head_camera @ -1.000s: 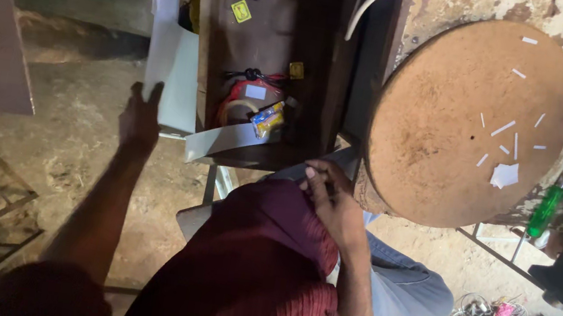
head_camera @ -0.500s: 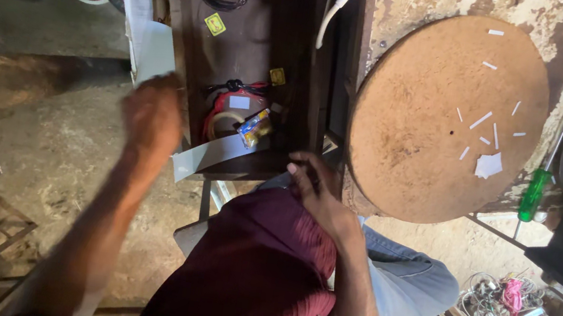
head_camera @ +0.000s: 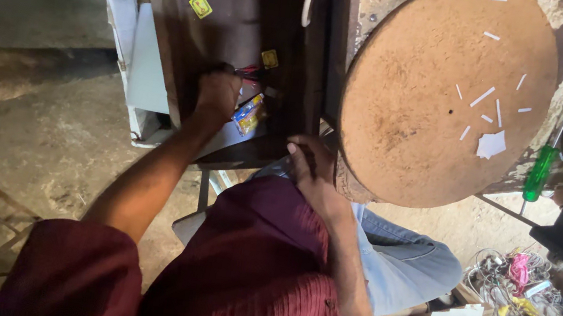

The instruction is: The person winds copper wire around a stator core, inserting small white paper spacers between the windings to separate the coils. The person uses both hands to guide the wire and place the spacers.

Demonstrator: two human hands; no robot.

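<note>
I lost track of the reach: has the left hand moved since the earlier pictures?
Yes. The left hand has gone forward from open air onto the dark wooden shelf, beside the small yellow sticker.

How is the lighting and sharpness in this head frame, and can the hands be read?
Head view: dim and uneven; round board is lit, dark shelf in shadow. Left hand looks soft and dark, its grip unclear; right hand on the maroon shirt is clearer. No strong glare.

Round wooden board (head_camera: 418, 89), green-handled screwdriver (head_camera: 539, 173)
</note>
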